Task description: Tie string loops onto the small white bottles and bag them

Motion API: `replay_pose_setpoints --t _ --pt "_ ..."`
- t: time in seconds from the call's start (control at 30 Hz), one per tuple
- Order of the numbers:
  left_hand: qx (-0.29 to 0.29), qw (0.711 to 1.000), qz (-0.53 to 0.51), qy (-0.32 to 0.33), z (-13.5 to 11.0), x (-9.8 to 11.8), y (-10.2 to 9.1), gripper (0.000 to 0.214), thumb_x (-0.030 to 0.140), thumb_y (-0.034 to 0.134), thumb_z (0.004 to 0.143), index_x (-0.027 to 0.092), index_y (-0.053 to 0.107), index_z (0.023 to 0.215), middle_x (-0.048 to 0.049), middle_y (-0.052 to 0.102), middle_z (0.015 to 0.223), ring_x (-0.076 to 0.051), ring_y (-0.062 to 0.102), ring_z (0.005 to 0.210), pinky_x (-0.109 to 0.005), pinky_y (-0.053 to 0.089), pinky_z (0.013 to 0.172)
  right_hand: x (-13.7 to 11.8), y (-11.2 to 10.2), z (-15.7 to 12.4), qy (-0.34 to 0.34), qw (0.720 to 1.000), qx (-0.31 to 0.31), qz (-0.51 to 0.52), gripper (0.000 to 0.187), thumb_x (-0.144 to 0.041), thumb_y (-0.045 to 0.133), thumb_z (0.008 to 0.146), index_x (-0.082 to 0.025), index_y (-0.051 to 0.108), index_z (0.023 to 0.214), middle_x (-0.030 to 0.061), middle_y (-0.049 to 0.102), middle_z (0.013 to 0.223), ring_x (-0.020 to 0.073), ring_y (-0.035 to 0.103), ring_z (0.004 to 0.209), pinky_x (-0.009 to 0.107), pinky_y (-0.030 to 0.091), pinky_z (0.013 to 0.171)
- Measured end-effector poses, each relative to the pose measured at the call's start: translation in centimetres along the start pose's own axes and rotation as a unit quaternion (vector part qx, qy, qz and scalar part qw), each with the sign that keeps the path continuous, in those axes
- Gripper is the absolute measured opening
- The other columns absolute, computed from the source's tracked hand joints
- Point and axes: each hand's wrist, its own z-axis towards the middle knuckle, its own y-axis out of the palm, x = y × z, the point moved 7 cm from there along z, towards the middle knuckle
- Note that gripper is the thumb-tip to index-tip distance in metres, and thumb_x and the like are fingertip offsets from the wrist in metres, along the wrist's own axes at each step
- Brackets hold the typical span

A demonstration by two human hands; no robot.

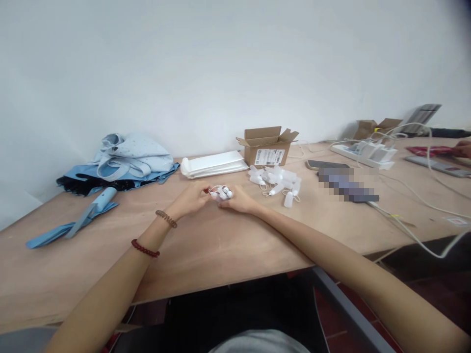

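Note:
Above the wooden table, my left hand (194, 197) and my right hand (239, 201) meet around a small cluster of white plastic bottles (222, 193) with thin loops of cord. Fingers of both hands are closed on the cluster from either side; its lower part is partly hidden by them. Something dark red shows at my left fingertips, too small to make out. To the right of my right hand lies a loose pile of similar small translucent white bottles (277, 180), several with cord loops.
A cardboard box (265, 153) with raised flaps stands behind the pile, beside white flat packages (215, 164). At left lie a light blue umbrella (103, 198) and cloth bag (136, 154). Phones (327, 165), a power strip (368, 154) and cables occupy the right, near another person's hand (463, 148).

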Motion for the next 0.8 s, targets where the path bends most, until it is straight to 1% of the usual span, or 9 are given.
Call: replay_pose_setpoints --t 0.07,0.17,0.33,0.43,0.53,0.6,0.67,0.73,0.8 --pt "0.012 0.999 0.028 0.012 0.0 -0.2 -0.1 0.013 0.032 0.059 0.078 0.02 0.064 0.08 -0.0062 0.068 0.082 -0.022 0.059 0.076 -0.033 0.045 0.07 0.0 0.0 0.1 0.0 1.0 -0.001 0.015 0.041 -0.019 0.066 0.063 -0.016 0.068 0.104 0.0002 0.068 0.092 0.016 0.058 0.081 0.024 0.042 0.074" --pt "0.023 0.998 0.061 0.014 -0.1 -0.8 0.1 0.019 0.037 0.058 0.079 0.019 0.06 0.073 -0.0073 0.065 0.078 -0.023 0.057 0.076 -0.034 0.043 0.069 -0.1 0.0 0.2 -0.004 0.999 -0.012 0.038 0.038 -0.018 0.066 0.062 -0.013 0.068 0.1 0.0008 0.067 0.091 0.0157 0.057 0.079 0.025 0.042 0.073" --pt "0.023 0.998 0.054 0.014 -0.1 -0.8 0.5 0.026 0.04 0.054 0.081 0.02 0.053 0.065 -0.004 0.059 0.069 -0.019 0.052 0.066 -0.03 0.037 0.06 -0.2 0.1 0.3 -0.014 0.997 -0.025 0.067 0.037 -0.018 0.065 0.062 -0.013 0.067 0.099 0.0009 0.067 0.09 0.0157 0.057 0.08 0.026 0.043 0.076" --pt "0.026 0.998 0.055 0.011 -0.1 -0.5 0.7 0.033 0.041 0.05 0.083 0.02 0.046 0.057 -0.0018 0.052 0.059 -0.017 0.046 0.059 -0.029 0.032 0.056 -0.1 0.1 0.2 -0.005 0.998 -0.019 0.054 0.039 -0.018 0.065 0.062 -0.013 0.066 0.101 0.0018 0.068 0.092 0.0165 0.058 0.081 0.027 0.043 0.078" --pt "0.019 0.999 0.046 -0.021 -0.2 -0.7 1.2 0.043 0.045 0.042 0.088 0.02 0.042 0.053 -0.0002 0.045 0.052 -0.015 0.041 0.053 -0.028 0.027 0.052 0.0 0.0 0.1 0.004 0.999 -0.01 0.03 0.035 -0.018 0.066 0.063 -0.013 0.067 0.097 0.0022 0.068 0.091 0.0163 0.058 0.08 0.026 0.043 0.076" --pt "0.004 0.999 0.018 -0.051 -0.5 -1.2 1.5 0.045 0.049 0.039 0.089 0.019 0.046 0.056 0.0003 0.047 0.053 -0.014 0.041 0.053 -0.028 0.027 0.051 -0.1 0.0 0.0 0.0 1.0 -0.015 0.023 0.032 -0.019 0.066 0.063 -0.014 0.067 0.095 0.0017 0.068 0.09 0.016 0.057 0.08 0.026 0.043 0.076" --pt "-0.016 0.998 -0.024 -0.061 -0.7 -1.3 1.6 0.041 0.05 0.043 0.087 0.017 0.055 0.067 -0.0002 0.057 0.063 -0.015 0.048 0.059 -0.027 0.033 0.054 0.0 0.0 -0.1 0.002 1.0 -0.018 0.018 0.03 -0.02 0.066 0.063 -0.014 0.067 0.092 0.0005 0.067 0.088 0.0155 0.057 0.078 0.025 0.042 0.074" --pt "-0.03 0.997 -0.062 -0.046 -0.8 -1.2 1.4 0.034 0.049 0.05 0.084 0.017 0.06 0.083 -0.0016 0.065 0.079 -0.016 0.054 0.069 -0.027 0.04 0.061 0.2 0.0 -0.1 0.009 1.0 -0.018 0.011 0.025 -0.022 0.066 0.064 -0.014 0.066 0.088 -0.0009 0.065 0.083 0.0148 0.055 0.075 0.024 0.041 0.071" --pt "-0.032 0.996 -0.084 -0.028 -0.8 -0.9 1.1 0.03 0.044 0.054 0.082 0.017 0.061 0.092 -0.0032 0.067 0.09 -0.018 0.058 0.077 -0.028 0.043 0.069 0.2 -0.1 -0.1 0.009 1.0 -0.018 0.01 0.023 -0.023 0.066 0.064 -0.015 0.066 0.085 -0.0019 0.064 0.08 0.0141 0.054 0.073 0.024 0.04 0.07"
